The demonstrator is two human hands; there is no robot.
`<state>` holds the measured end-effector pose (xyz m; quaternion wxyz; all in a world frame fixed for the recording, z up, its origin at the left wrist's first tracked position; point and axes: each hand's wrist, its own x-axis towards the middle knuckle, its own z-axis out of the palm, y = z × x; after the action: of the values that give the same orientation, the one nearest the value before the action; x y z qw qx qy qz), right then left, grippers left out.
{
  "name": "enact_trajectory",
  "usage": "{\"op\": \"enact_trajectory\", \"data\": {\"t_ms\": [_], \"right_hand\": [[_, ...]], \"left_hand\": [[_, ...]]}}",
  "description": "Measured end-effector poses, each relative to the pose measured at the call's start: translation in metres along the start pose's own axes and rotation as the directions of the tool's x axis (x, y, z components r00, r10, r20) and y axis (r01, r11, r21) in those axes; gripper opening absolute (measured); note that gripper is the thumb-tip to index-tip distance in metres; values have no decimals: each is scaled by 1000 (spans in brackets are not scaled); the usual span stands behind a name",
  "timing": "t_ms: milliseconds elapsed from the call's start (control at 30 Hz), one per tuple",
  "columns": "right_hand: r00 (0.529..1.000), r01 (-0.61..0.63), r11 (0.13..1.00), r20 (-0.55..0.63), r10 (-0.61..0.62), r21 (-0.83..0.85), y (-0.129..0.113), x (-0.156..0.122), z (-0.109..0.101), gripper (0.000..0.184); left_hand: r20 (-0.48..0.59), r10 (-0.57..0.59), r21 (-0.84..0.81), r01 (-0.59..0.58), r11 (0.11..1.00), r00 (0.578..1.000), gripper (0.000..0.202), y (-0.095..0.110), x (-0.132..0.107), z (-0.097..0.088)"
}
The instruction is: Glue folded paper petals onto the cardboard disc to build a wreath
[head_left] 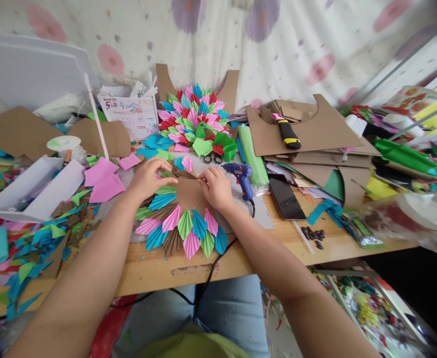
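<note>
A round cardboard base (190, 194) lies before me, ringed by pleated paper petals in pink, blue, green and brown. Across its far side runs a brown pleated paper piece (184, 174). The right end of that piece is pinched in the fingers of my right hand (215, 188). My left hand (152, 178) is curved at its left end, fingertips on the paper and thumb a little lower; the exact contact is partly hidden. To the right of my right hand, a blue glue gun (241, 176) rests on a grey sheet, its cord trailing toward me.
Behind stands a petal-covered cardboard piece (194, 117). On the right are stacked cardboard (315, 132) with a yellow-black cutter (289, 135), a phone (286, 196) and small dark pieces (313, 234). Paper scraps (28, 248) and a white box (35, 191) lie on the left.
</note>
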<state>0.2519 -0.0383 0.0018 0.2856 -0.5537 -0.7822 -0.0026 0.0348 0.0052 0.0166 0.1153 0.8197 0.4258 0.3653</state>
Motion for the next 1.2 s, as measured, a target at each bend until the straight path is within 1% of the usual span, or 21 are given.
{"op": "enact_trajectory", "data": {"t_ms": [67, 100, 133, 200, 267, 300, 433, 567, 667, 833, 967, 1200], "right_hand": [[1000, 2, 1000, 4, -2, -8, 0, 0, 1, 16], [1000, 7, 1000, 10, -7, -13, -1, 1, 1, 16], [1000, 18, 1000, 18, -18, -17, -2, 1, 1, 16], [998, 48, 999, 32, -47, -19, -5, 1, 2, 17], [996, 82, 997, 43, -81, -10, -7, 1, 3, 18], [994, 97, 995, 46, -96, 0, -8, 1, 3, 18], [990, 135, 990, 45, -136, 40, -8, 0, 5, 20], [988, 138, 989, 59, -142, 57, -8, 0, 5, 21], [986, 142, 988, 80, -146, 61, -8, 0, 5, 24], [974, 180, 984, 137, -179, 12, -9, 0, 4, 27], [964, 213, 977, 164, -211, 4, -9, 0, 3, 27], [958, 239, 971, 159, -237, 7, -10, -1, 1, 26]], "left_hand": [[-11, 44, 22, -44, 999, 999, 43, 5, 0, 3], [10, 68, 43, -69, 997, 998, 47, 9, 0, 6], [47, 91, 57, -94, 994, 995, 46, 13, 0, 8], [111, 138, 75, -147, 986, 984, 32, 19, 0, 13], [137, 189, 86, -202, 976, 972, 18, 22, 0, 16], [137, 212, 90, -225, 970, 968, 14, 22, 1, 17], [115, 261, 90, -272, 958, 958, 12, 20, 1, 17], [104, 308, 87, -318, 944, 946, 16, 19, 0, 17], [108, 302, 91, -312, 946, 947, 17, 21, 0, 19], [185, 275, 117, -299, 947, 943, 17, 26, 0, 20], [213, 255, 127, -286, 950, 943, 18, 29, 0, 21], [183, 294, 102, -315, 944, 938, 17, 31, -2, 21]]}}
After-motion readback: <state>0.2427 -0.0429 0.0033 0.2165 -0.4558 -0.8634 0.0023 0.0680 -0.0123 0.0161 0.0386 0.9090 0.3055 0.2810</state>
